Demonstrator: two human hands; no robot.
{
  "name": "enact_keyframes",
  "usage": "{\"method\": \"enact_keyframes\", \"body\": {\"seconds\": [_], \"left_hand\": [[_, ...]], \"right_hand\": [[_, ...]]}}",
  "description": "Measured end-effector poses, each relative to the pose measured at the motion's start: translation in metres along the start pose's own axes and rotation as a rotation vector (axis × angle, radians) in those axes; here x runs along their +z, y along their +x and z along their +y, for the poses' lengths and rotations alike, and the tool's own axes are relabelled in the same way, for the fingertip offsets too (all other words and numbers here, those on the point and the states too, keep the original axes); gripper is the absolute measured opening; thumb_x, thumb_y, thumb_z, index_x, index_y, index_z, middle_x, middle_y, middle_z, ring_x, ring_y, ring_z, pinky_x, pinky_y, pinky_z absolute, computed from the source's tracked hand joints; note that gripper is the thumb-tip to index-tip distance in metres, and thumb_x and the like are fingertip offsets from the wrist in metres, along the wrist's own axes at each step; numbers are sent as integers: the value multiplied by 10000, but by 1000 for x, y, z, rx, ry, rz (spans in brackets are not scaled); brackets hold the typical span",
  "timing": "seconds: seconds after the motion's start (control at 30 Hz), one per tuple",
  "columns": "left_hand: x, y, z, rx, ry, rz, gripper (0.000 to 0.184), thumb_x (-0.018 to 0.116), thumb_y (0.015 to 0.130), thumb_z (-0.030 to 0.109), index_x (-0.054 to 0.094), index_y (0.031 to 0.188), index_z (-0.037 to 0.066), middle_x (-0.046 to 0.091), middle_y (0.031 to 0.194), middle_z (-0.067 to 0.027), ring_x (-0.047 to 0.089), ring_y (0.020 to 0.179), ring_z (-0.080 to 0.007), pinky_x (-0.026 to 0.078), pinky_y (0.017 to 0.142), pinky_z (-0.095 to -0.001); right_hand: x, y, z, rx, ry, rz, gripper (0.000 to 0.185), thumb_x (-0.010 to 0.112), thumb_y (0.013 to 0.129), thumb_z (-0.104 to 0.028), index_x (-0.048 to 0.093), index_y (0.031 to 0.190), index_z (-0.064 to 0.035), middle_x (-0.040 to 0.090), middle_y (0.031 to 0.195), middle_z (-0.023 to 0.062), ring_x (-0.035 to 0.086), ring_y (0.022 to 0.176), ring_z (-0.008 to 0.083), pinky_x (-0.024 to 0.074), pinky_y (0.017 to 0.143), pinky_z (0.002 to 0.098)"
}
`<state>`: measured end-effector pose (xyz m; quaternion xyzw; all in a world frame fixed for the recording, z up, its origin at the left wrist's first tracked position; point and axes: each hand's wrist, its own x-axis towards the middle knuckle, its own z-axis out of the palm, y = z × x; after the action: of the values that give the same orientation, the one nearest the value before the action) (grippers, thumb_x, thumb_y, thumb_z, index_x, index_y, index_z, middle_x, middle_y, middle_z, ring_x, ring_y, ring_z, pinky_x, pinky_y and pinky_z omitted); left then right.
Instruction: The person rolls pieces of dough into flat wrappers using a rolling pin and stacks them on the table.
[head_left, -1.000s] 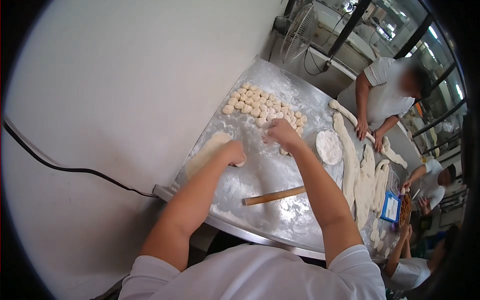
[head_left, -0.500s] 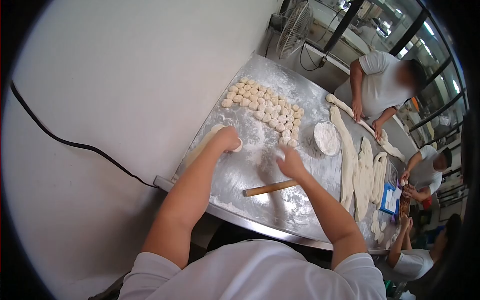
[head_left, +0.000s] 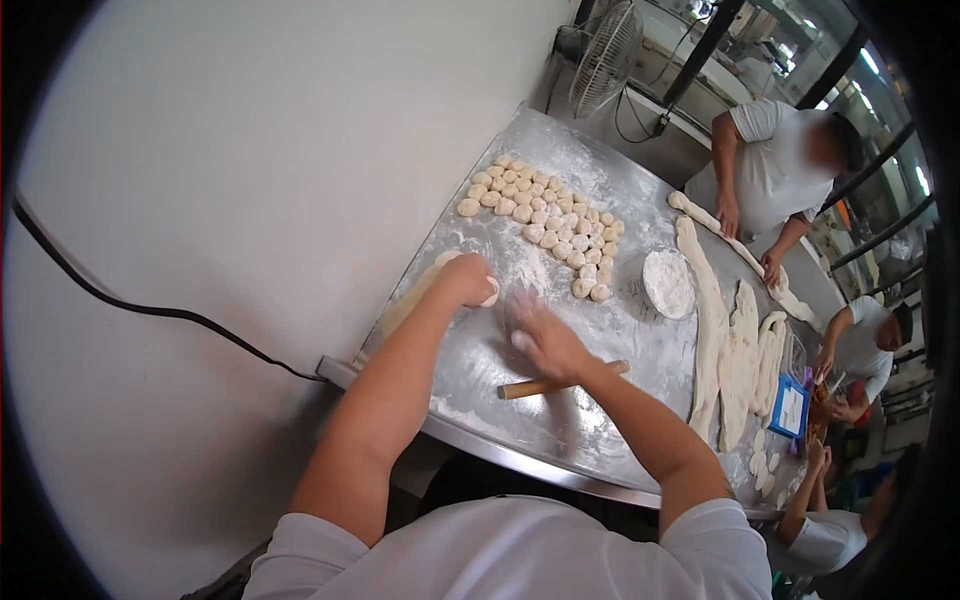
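Observation:
My left hand is curled over a flattened disc of dough near the table's left side; its fingertips are hidden. More flat pale dough lies beside and beneath my left forearm. My right hand is open above the floured table, fingers stretched forward and thumb apart, holding nothing. Below that hand lies a wooden rolling pin, partly covered by my wrist. Beyond both hands, several small round dough balls sit in a tight group, dusted with flour.
A bowl of flour stands right of the dough balls. Long dough strips stretch along the right side, near a blue-framed item. A co-worker handles a dough rope across the table; others work farther right. A wall borders the left.
My right hand has moved left and nearer to me, from beside the dough balls toward my left hand. My left hand stays at the dough disc. The view has shifted slightly.

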<state>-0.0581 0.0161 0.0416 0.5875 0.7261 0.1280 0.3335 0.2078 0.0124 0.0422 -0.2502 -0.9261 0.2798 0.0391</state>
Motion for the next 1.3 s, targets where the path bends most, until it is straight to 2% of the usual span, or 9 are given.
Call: {"method": "enact_keyframes", "body": {"seconds": [0.2, 0.3, 0.4, 0.6, 0.73, 0.87, 1.0, 1.1, 1.3], "left_hand": [[55, 7, 4, 212, -92, -188, 269, 830, 830, 259, 862, 1042, 97, 816, 1091, -187, 783, 988, -359, 615, 913, -442], [67, 5, 37, 172, -152, -64, 271, 816, 839, 252, 855, 1046, 82, 806, 1093, -217, 776, 973, -378, 619, 896, -446], [88, 28, 38, 215, 1, 368, 292, 796, 855, 249, 843, 1080, 70, 797, 1076, -244, 768, 944, -413, 619, 870, -459], [73, -2, 24, 116, 161, -209, 249, 885, 799, 230, 838, 978, 63, 801, 951, -204, 778, 884, -384, 613, 803, -486], [90, -35, 23, 226, 272, -553, 290, 841, 817, 328, 850, 945, 68, 803, 947, -214, 779, 887, -397, 618, 822, -486], [86, -38, 40, 176, 325, -468, 340, 774, 872, 373, 856, 981, 62, 809, 1025, -228, 794, 972, -390, 628, 861, -482], [86, -38, 22, 197, 235, -225, 376, 739, 925, 393, 840, 953, 32, 789, 953, -248, 759, 910, -466, 602, 834, -532], [93, -35, 10, 290, 235, -146, 379, 730, 957, 355, 824, 971, -11, 794, 937, -236, 777, 813, -414, 616, 774, -498], [89, -22, 2, 272, 58, -559, 330, 712, 997, 278, 806, 995, -38, 802, 915, -194, 778, 671, -265, 615, 660, -416]], "right_hand": [[10, -125, 0, 82, -243, -107, 745, 626, 1047, -439, 417, 1639, -38, 364, 1708, 281, 328, 1592, 488, 238, 1310, 625], [14, -125, -2, 111, -262, -64, 718, 652, 1030, -450, 472, 1594, -43, 385, 1692, 274, 363, 1570, 482, 250, 1304, 624], [25, -125, 3, 114, -233, 34, 647, 655, 1030, -434, 544, 1536, -47, 419, 1674, 265, 389, 1555, 477, 258, 1298, 623], [47, -145, 2, 163, -149, 162, 527, 635, 1046, -382, 632, 1462, -59, 494, 1639, 227, 432, 1534, 466, 249, 1289, 651], [43, -101, -8, 257, -318, 144, 621, 563, 1072, -423, 524, 1579, -67, 407, 1710, 213, 355, 1582, 473, 192, 1295, 681], [33, -26, -2, 397, -398, 159, 762, 503, 1079, -458, 321, 1704, -61, 283, 1775, 231, 225, 1641, 474, 142, 1313, 673], [33, 32, 15, 380, -422, 348, 776, 514, 1072, -447, 315, 1701, -37, 251, 1775, 267, 213, 1647, 469, 147, 1320, 658], [33, 23, 10, 388, -341, 333, 767, 531, 1063, -425, 337, 1685, -21, 247, 1773, 277, 212, 1643, 485, 151, 1320, 655], [44, -127, -15, 329, -250, 2, 700, 516, 1081, -435, 394, 1684, -101, 273, 1777, 231, 246, 1628, 492, 153, 1293, 702]]}}
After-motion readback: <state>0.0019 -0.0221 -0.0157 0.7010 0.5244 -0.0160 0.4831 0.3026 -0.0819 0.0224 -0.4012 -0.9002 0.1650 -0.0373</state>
